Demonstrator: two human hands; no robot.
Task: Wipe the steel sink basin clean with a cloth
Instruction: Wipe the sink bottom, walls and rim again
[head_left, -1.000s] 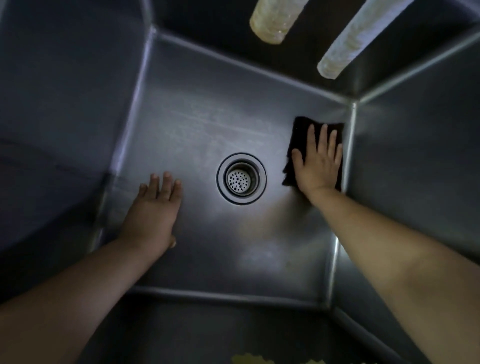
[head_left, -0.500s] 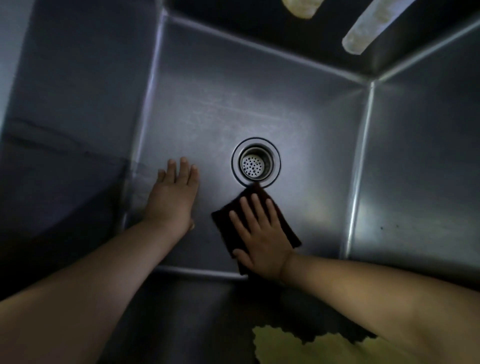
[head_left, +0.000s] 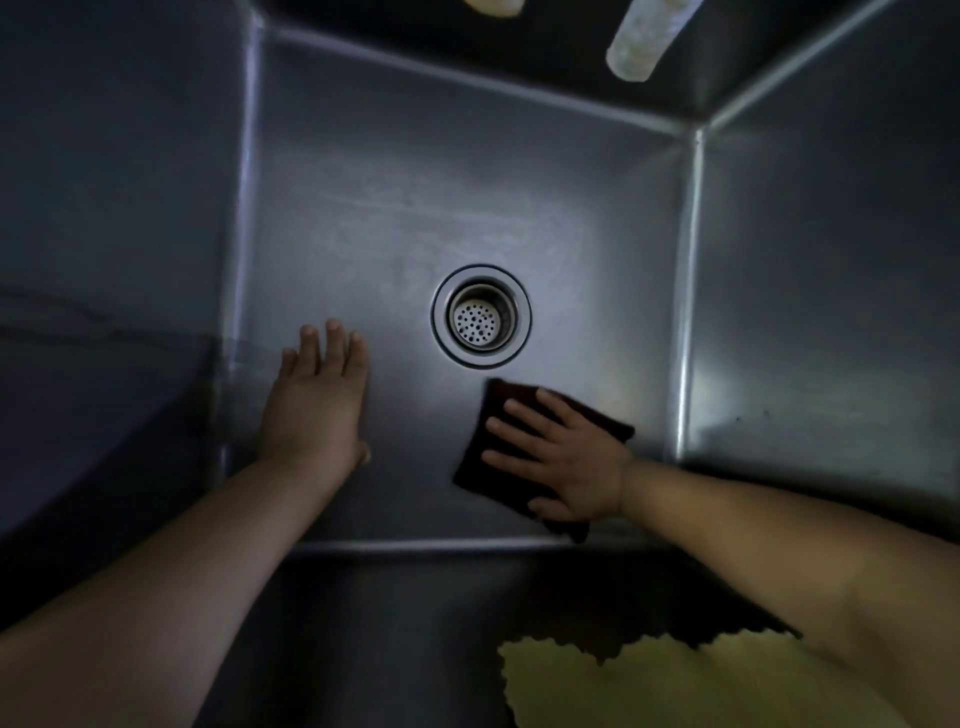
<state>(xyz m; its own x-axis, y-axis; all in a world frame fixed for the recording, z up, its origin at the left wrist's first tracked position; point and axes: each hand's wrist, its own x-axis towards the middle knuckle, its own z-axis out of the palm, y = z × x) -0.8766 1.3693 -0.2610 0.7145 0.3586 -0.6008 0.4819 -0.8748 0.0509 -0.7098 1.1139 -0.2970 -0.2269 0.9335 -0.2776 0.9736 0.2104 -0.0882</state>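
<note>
The deep steel sink basin fills the view, with a round perforated drain in the middle of its floor. A dark cloth lies flat on the floor, below and right of the drain, near the front wall. My right hand presses on the cloth with straight, spread fingers pointing left. My left hand rests flat on the basin floor left of the drain, fingers straight, holding nothing.
Two pale spouts hang over the back of the basin, one at upper right and one cut off by the top edge. A yellowish cloth or sponge edge shows at the bottom. Steel walls rise on all sides.
My right hand slid the cloth from the right back corner to the front below the drain, then a little to the right. The left hand stayed flat in place.
</note>
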